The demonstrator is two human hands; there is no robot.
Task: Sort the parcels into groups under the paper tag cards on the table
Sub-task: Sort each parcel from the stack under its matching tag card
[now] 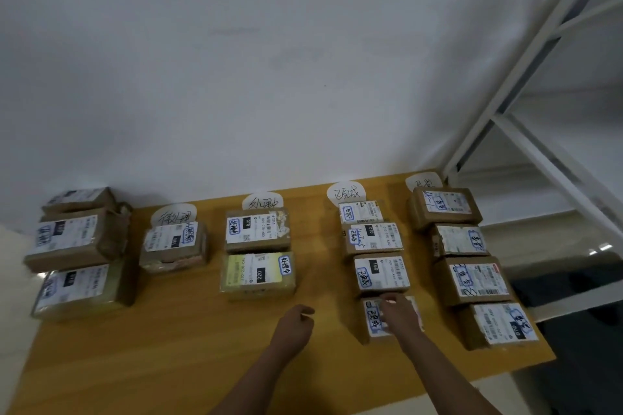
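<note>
Brown parcels with white labels lie in columns on a yellow wooden table (168, 347), each column below a white paper tag card. Tag cards (346, 193) stand along the far edge. My right hand (399, 312) rests on top of the nearest parcel (374, 322) of the fourth column, fingers curled over its far edge. My left hand (296, 322) hovers over bare table left of it, loosely closed and holding nothing. The second column holds one parcel (173, 246), the third holds two (258, 274), the fifth holds several (472, 280).
Three larger parcels (76, 242) are piled at the table's far left. A white wall rises behind the table. A white metal shelf frame (526, 131) stands at the right, close to the table's right end. The table's near right corner ends beside a dark floor.
</note>
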